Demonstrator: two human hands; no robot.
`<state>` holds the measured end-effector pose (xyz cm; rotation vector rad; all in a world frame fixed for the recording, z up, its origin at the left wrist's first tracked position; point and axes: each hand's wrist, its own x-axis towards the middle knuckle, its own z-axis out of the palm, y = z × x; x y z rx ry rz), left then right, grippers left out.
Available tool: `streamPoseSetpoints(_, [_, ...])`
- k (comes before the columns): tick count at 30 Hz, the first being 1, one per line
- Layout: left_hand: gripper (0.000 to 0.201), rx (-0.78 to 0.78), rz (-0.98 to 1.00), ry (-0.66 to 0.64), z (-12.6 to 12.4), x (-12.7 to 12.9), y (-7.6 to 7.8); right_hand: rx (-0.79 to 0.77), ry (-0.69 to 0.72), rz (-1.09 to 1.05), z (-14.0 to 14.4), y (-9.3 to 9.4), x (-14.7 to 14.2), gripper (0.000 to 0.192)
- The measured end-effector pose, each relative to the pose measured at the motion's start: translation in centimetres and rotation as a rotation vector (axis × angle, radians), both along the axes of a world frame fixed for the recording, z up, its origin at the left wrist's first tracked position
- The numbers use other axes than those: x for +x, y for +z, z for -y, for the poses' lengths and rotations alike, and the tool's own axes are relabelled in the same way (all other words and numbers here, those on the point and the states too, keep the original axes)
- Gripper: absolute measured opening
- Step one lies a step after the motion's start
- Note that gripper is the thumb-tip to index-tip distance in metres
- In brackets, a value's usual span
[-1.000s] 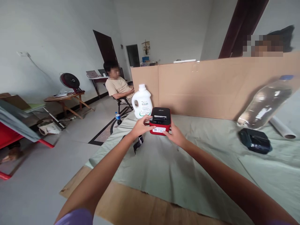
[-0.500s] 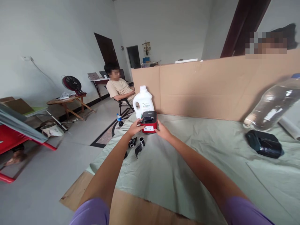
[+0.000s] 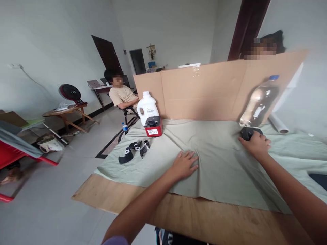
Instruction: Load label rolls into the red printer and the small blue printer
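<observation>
- We see our left hand (image 3: 185,164) lying flat and spread wide on the green cloth (image 3: 219,166) that covers the worktop, grasping nothing.
- Our right hand (image 3: 255,144) reaches far to the right of it and curls over a black device (image 3: 246,132).
- That device sits just in front of a clear bottle (image 3: 259,102).
- A red printer (image 3: 153,126) stands well left, before a white jug (image 3: 147,108).

A single head-worn camera looks forward and down across the cloth-covered desk (image 3: 217,163) from its near edge, close above it, facing the cardboard screen (image 3: 209,90) at the far side.
</observation>
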<state>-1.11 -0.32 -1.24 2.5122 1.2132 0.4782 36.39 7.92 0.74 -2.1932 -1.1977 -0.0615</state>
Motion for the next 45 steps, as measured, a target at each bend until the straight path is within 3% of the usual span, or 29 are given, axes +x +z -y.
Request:
streamPoseSetpoints(3, [0.062, -0.046, -0.083, -0.019, 0.4, 3.8, 0.1, -0.014, -0.068, -0.088, -1.2, 1.0, 0.9, 0.078])
streamPoseSetpoints(6, [0.070, -0.053, -0.115, -0.044, 1.0, 5.5, 0.1, 0.038, -0.140, -0.157, -3.2, 1.3, 1.9, 0.074])
streamPoseSetpoints(8, [0.070, -0.029, -0.091, -0.064, 1.7, 5.6, -0.2, 0.069, -0.157, -0.216, -4.2, 1.0, 3.2, 0.075])
streamPoseSetpoints(11, [0.071, -0.025, -0.068, -0.078, 2.8, 5.2, -0.7, 0.035, -0.134, -0.302, -4.6, 0.3, 5.1, 0.093])
streamPoseSetpoints(15, [0.073, -0.077, -0.030, -0.094, 3.3, 4.8, -1.0, -0.071, -0.152, -0.348, -3.3, 0.6, 5.0, 0.116])
streamPoseSetpoints(21, [0.068, 0.012, 0.042, -0.087, 3.0, 5.4, -2.0, -0.171, -0.130, -0.175, 0.1, 3.4, -0.2, 0.116])
streamPoseSetpoints(24, [0.066, 0.023, 0.049, -0.084, 3.2, 5.5, -1.9, -0.168, -0.039, -0.155, 2.7, 4.2, -3.5, 0.115])
streamPoseSetpoints(28, [0.066, 0.064, 0.146, 0.003, 3.2, 5.3, -1.0, -0.032, 0.184, -0.185, 7.1, 3.5, -9.4, 0.114])
streamPoseSetpoints(31, [0.078, 0.080, 0.243, 0.086, 2.5, 4.6, -0.5, 0.073, 0.324, -0.205, 10.2, 2.5, -14.5, 0.108])
streamPoseSetpoints(35, [0.092, 0.049, 0.260, 0.098, 1.0, 3.2, -0.4, 0.117, 0.344, -0.173, 12.3, 1.4, -19.6, 0.099])
streamPoseSetpoints(40, [0.088, 0.049, 0.143, 0.100, -0.4, 2.1, -0.5, 0.191, 0.332, -0.109, 12.0, -0.7, -20.8, 0.094])
streamPoseSetpoints(45, [0.084, 0.025, 0.070, 0.103, -0.4, 2.5, -1.0, 0.098, 0.334, -0.101, 11.9, -2.2, -20.4, 0.092])
